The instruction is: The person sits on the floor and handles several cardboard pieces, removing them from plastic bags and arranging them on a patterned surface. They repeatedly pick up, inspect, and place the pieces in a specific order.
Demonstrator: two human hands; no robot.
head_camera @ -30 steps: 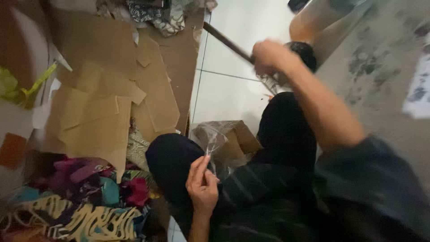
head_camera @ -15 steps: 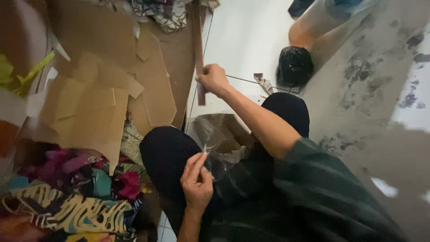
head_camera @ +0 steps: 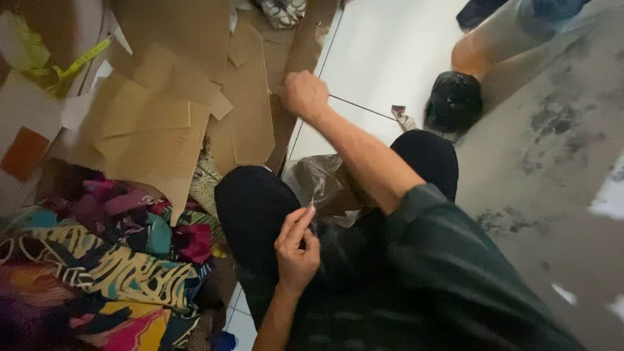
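I sit cross-legged on the floor in dark trousers. My right hand (head_camera: 304,94) reaches forward, fist closed on the lower end of a long narrow brown cardboard strip (head_camera: 307,36) that lies along the edge of the cardboard pile. My left hand (head_camera: 296,250) rests over my lap and pinches a small thin pointed object (head_camera: 311,204) between thumb and forefinger; I cannot tell what it is. A crumpled clear plastic bag (head_camera: 322,182) with brown pieces in it lies between my knees, just past the left hand.
Flat cardboard sheets (head_camera: 156,123) cover the floor at left. Colourful patterned fabrics (head_camera: 97,260) are heaped at lower left. A black round bag (head_camera: 453,101) sits on the white tiles (head_camera: 383,58) ahead. A stained grey wall (head_camera: 559,162) runs along the right.
My right hand has come down from a raised position at the right to the cardboard pile ahead, bringing the long strip with it. The left hand has stayed over my lap.
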